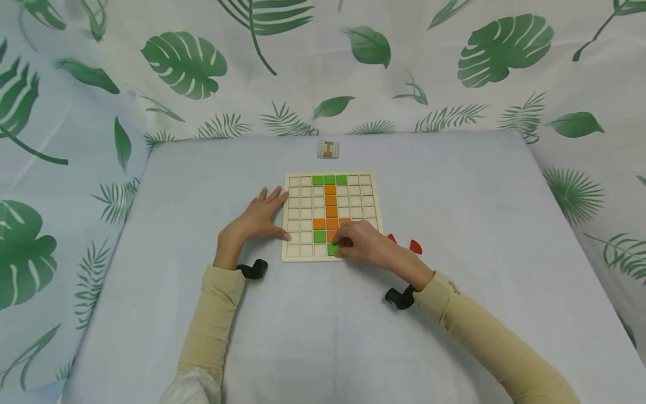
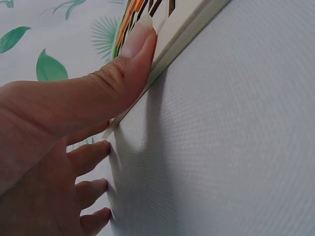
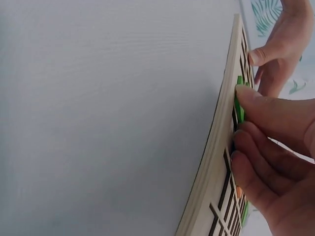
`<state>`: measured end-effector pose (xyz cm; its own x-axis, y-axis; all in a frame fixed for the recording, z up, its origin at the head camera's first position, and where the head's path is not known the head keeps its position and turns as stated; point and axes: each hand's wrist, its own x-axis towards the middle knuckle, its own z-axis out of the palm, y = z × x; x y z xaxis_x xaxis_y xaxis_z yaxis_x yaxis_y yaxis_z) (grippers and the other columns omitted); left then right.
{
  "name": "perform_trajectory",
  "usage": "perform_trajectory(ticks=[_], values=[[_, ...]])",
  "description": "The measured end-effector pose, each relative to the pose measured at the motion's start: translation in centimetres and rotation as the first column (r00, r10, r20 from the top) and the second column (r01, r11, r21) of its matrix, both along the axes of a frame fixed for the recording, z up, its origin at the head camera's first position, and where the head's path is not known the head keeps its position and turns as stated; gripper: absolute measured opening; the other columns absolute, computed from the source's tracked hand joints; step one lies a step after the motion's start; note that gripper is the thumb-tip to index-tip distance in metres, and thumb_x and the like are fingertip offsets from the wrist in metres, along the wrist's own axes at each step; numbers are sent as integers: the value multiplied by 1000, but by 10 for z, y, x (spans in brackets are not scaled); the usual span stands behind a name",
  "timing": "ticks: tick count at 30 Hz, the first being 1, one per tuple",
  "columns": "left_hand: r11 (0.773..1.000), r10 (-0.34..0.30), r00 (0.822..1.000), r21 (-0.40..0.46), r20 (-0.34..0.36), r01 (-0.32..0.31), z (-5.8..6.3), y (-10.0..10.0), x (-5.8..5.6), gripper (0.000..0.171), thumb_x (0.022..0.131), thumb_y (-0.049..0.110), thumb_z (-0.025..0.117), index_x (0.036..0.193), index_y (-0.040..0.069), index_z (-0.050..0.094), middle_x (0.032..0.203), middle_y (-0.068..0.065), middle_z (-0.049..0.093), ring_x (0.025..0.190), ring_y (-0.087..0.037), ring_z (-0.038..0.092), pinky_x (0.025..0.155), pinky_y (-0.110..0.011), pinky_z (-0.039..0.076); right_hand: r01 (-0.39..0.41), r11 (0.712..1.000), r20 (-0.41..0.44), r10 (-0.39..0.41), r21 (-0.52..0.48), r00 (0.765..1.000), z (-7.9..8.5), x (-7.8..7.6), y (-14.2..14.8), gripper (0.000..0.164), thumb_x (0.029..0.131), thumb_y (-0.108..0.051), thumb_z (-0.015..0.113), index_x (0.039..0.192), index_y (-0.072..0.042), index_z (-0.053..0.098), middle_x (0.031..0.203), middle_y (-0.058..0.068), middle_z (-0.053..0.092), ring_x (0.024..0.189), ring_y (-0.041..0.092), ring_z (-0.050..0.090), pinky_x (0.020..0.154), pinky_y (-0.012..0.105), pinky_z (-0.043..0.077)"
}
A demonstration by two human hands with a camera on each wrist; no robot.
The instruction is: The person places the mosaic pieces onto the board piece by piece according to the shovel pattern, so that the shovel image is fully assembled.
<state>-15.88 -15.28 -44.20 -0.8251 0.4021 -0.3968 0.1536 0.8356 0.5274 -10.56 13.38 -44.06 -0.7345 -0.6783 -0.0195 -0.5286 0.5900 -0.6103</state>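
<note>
A cream grid board (image 1: 308, 259) lies on the table, with green and orange square tiles in some of its cells. The left hand (image 1: 257, 217) rests at the board's left edge, fingers spread; its thumb (image 2: 140, 39) lies over the rim in the left wrist view. Over the lower middle, the right hand (image 1: 365, 242) pinches a green tile (image 3: 239, 110) at a bottom-row cell. An orange column (image 1: 331, 201) runs down the middle beneath a row of green tiles (image 1: 330, 180). Part of the board's lower right is hidden by the right hand.
A small pattern card (image 1: 328, 150) lies beyond the board's far edge. Two red pieces (image 1: 415, 247) sit right of the board, close to the right forearm. Black wrist mounts (image 1: 254, 269) stick out from both wrists. A leaf-printed cloth (image 1: 303, 84) hangs behind the table.
</note>
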Motion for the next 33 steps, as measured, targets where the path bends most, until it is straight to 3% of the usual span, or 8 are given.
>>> perform_trajectory(ticks=[7,14,22,33], values=[[1000,-1,1000,2,1,1,0,0,2,113,83,34,86,166,12,14,174,-10,-1,160,-36,-12,130,-53,-3,-64,997,-22,63,-37,998,2,1,7,17,86,4,74,103,1,76,95,9,75,78,13,62,73,25,57],[1000,-4,1000,-6,0,4,1,-1,4,111,84,33,86,166,11,15,174,-11,0,160,-37,-11,130,-54,-2,-80,996,-41,79,-40,996,4,7,13,15,89,0,76,104,-1,78,99,7,77,82,13,65,75,25,58],[1000,0,1000,-14,-8,0,5,-1,6,111,84,33,86,166,10,14,174,-12,0,159,-38,-10,130,-54,-2,-10,998,-57,6,-69,998,8,12,29,15,89,0,76,103,-4,78,99,4,76,84,13,66,75,27,58],[1000,-1,1000,-8,-7,1,5,1,5,111,84,33,86,166,10,14,174,-12,1,159,-38,-10,130,-54,-2,125,990,-77,-130,-64,989,8,18,69,18,88,-2,78,106,-3,75,95,2,73,76,10,58,64,26,53]])
